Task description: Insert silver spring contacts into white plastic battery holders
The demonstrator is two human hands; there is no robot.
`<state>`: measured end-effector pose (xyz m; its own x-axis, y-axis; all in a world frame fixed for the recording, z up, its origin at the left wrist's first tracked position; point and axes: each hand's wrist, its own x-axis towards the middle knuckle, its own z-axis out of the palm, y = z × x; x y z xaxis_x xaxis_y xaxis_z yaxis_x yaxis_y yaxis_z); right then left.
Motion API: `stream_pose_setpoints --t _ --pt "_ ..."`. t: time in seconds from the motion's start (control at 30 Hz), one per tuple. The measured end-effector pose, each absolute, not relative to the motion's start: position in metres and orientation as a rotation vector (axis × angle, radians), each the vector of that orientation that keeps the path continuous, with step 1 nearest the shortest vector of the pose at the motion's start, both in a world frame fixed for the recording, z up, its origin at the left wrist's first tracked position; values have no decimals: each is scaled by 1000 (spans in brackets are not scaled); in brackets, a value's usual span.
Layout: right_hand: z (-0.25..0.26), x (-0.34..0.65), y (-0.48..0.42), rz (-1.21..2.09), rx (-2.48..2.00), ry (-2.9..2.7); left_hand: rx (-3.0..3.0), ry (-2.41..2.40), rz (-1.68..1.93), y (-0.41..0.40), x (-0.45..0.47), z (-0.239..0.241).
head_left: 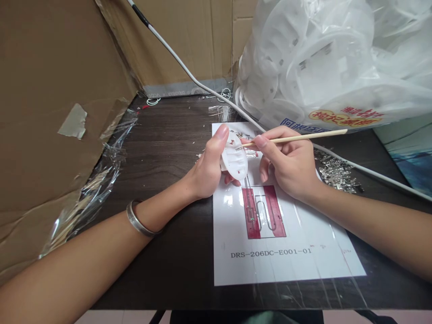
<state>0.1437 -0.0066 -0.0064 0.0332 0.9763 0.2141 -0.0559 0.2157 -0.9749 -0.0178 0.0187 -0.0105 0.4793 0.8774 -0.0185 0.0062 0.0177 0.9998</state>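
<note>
My left hand (211, 166) grips a white oval plastic part (235, 162) by its edge, thumb on top, holding it tilted above a printed sheet. Small slots and bits of metal show on the part's face. My right hand (290, 162) pinches a thin wooden stick (310, 136) like a pen. The stick's tip reaches the upper right of the plastic part; whether it touches there I cannot tell. Under both hands lies the plastic-covered sheet (270, 265) with a red-and-white diagram (263, 211) and printed code. Behind the part, small metal pieces are partly hidden.
A pile of small metal pieces (337, 173) lies right of my right hand. A clear bag (324, 81) full of white plastic parts stands at the back right. A white cable (199, 83) crosses the dark table (162, 139). Cardboard (50, 90) walls the left and back.
</note>
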Motion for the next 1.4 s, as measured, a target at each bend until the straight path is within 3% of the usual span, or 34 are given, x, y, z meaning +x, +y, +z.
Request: stream_pose_setpoints --t 1.4 --pt "-7 145 -5 1096 -975 -1241 1329 611 767 24 -25 -13"
